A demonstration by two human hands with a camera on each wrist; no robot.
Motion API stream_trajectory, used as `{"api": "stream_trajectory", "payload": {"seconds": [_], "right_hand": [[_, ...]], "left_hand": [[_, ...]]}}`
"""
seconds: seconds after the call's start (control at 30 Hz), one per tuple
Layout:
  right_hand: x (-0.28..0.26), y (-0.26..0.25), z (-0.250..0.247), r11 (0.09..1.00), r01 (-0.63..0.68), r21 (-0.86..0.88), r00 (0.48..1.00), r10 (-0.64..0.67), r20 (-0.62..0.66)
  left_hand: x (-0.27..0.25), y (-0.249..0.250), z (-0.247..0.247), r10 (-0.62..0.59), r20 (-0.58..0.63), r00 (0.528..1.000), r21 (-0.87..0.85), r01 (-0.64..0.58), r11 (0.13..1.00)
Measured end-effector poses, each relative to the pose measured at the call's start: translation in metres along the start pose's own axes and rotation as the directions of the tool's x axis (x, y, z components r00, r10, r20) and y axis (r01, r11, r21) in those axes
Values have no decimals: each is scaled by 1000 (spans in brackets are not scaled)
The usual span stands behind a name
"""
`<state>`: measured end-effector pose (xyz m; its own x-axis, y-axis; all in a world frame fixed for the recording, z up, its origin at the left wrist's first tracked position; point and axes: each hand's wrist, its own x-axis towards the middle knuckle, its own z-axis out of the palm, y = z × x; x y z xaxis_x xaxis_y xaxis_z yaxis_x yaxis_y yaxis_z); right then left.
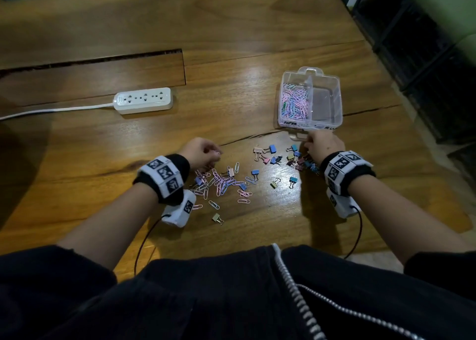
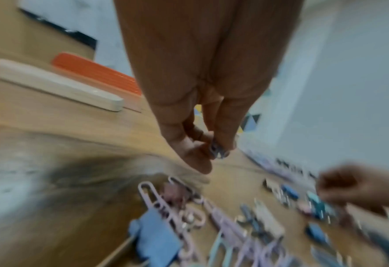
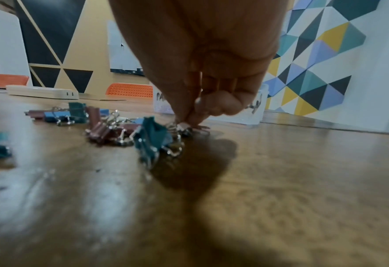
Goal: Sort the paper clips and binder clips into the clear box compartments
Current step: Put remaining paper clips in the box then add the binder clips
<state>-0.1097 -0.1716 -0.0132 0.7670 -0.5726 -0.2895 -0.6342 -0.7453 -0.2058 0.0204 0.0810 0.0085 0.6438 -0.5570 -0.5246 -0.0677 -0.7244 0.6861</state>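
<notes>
Glossy brown wooden surface [image 1: 231, 56], grain and a long crack visible, strewn with small stationery. Clear rigid plastic box [image 1: 337, 100] with central divider: left compartment heaped with thin pastel wire paper clips [image 1: 295, 104], right compartment showing only bare plastic. Loose pink, lilac and blue wire paper clips [image 1: 221, 182] scattered just beside left hand [image 1: 203, 154], a few small binder clips mixed among them. Folded-metal binder clips with silver wire handles [image 1: 273, 157], in blue, pink, teal and olive, clustered near right hand [image 1: 322, 144], directly before the box's near wall.

Left hand raised above the surface, thumb and fingertips pinching a small bluish clip [image 2: 218, 151]; kind uncertain through blur. Right hand lowered to the surface, fingertips closed on the wire handle of a small binder clip [image 3: 184, 127] at the cluster's edge.

White plastic power strip [image 1: 144, 100] with cord, well apart on the left. Black-and-white patterned wristbands [image 1: 164, 175] on both wrists.
</notes>
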Motion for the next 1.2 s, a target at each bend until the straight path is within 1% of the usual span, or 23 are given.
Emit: {"api": "stream_trajectory", "payload": {"seconds": [0.03, 0.07, 0.13, 0.2, 0.27, 0.3, 0.33, 0.37, 0.43, 0.5, 0.53, 0.57, 0.6, 0.63, 0.67, 0.7, 0.77, 0.83, 0.93, 1.0, 1.07, 1.13, 1.2], "right_hand": [[-1, 2, 2, 1000, 2, -5, 1000, -2, -1], [-3, 3, 3, 1000, 4, -21, 1000, -4, 8], [-5, 4, 4, 998, 16, -55, 1000, -14, 26], [-8, 3, 2, 1000, 5, 21, 1000, -5, 11], [-16, -4, -1, 968, -8, 252, 1000, 15, -25], [-21, -10, -3, 925, 0, 379, 999, 13, -31], [-27, -18, -3, 857, -3, 515, 1000, 14, -17], [-34, -27, -3, 746, -17, 665, 1000, 10, 13], [-45, -48, -1, 462, -102, 881, 990, -40, 135], [-53, -68, 1, 225, -253, 941, 952, -118, 284], [-56, -77, 4, 167, -316, 934, 929, -143, 341], [-58, -85, 8, 165, -348, 923, 915, -156, 372], [-60, -92, 12, 229, -341, 912, 913, -151, 379], [-61, -99, 17, 352, -299, 887, 920, -141, 366], [-62, -105, 23, 496, -232, 837, 930, -138, 340], [-61, -112, 28, 612, -155, 776, 940, -150, 306], [-61, -122, 38, 756, -31, 653, 955, -171, 243], [-59, -129, 45, 862, 52, 503, 968, -166, 185], [-56, -130, 44, 925, 107, 364, 970, -177, 164], [-55, -123, 41, 939, 131, 318, 965, -194, 177], [-54, -113, 39, 939, 135, 318, 959, -204, 196], [-53, -103, 36, 937, 128, 326, 960, -199, 196], [-54, -97, 33, 943, 165, 288, 965, -214, 150]], "left_hand": [[-3, 1, -7, -33, 4, 999, -164, 33, 986], [-6, 1, -13, -73, 16, 997, -315, 74, 946], [-11, 1, -21, -149, 45, 988, -541, 150, 828], [-12, -5, -24, -191, 43, 981, -646, 173, 743], [-12, -13, -22, -235, 33, 971, -692, 192, 696], [-12, -16, -21, -254, 29, 967, -686, 204, 699], [-11, -19, -19, -268, 24, 963, -661, 217, 718], [-11, -21, -17, -276, 20, 961, -616, 229, 754], [-9, -25, -16, -266, -22, 964, -415, 233, 880], [-10, -29, -16, -194, -84, 977, -155, 180, 971], [-10, -32, -16, -149, -85, 985, -32, 147, 989], [-9, -34, -15, -116, -74, 991, 101, 123, 987], [-10, -36, -14, -100, -64, 993, 220, 112, 969], [-10, -38, -13, -95, -68, 993, 298, 111, 948], [-11, -38, -11, -91, -71, 993, 333, 110, 936], [-10, -39, -8, -84, -67, 994, 342, 101, 934], [-11, -39, -3, -67, -35, 997, 335, 74, 939], [-13, -39, 1, -62, 10, 998, 333, 55, 941], [-15, -37, 6, -47, 28, 999, 425, 30, 905], [-17, -36, 9, -15, 13, 1000, 571, 5, 821], [-19, -36, 12, 27, -12, 1000, 637, -13, 770], [-21, -37, 16, 42, -8, 999, 606, -28, 795], [-24, -38, 21, 55, 26, 998, 568, -60, 821]]}}
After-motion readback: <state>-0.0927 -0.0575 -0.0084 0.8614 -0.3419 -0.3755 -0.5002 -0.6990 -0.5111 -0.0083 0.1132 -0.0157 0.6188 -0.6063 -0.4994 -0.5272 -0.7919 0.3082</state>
